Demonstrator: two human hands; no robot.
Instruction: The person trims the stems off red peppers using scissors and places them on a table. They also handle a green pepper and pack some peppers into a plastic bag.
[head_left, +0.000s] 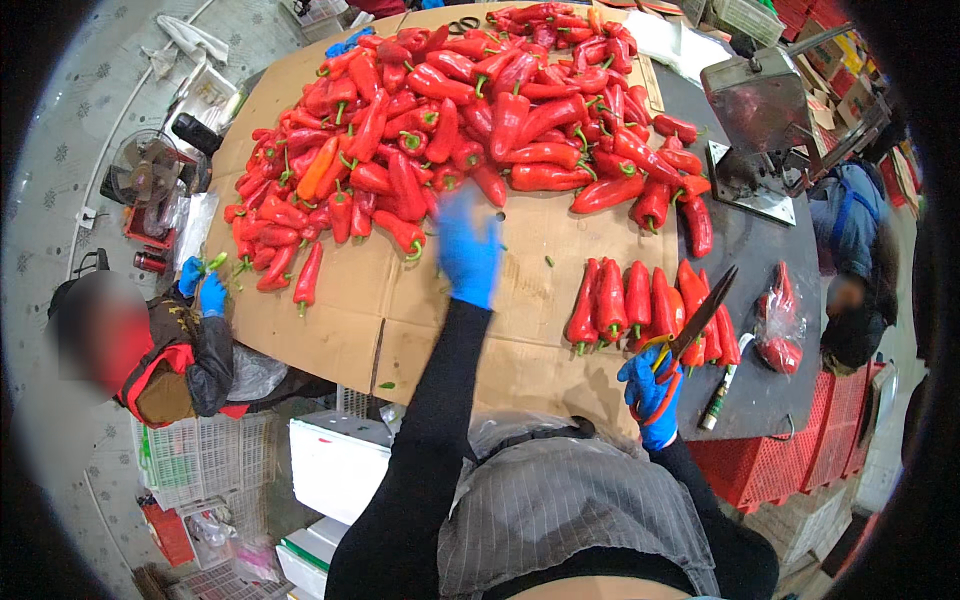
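Observation:
My left hand, in a blue glove, is blurred at the front edge of a large heap of red peppers. Its fingertips reach the nearest peppers; whether they grip one is not clear. In my right hand, also gloved in blue, is a pair of scissors with orange-and-yellow handles. The blades point up and away to the right. Just beyond them lies a row of red peppers, side by side, stems towards me. Cardboard covers the table under the heap.
A knife and bagged red peppers lie on the dark tabletop at right. Behind them stands a metal machine. At left a person's gloved hands hold a green stem piece. Red crates stand below the right edge.

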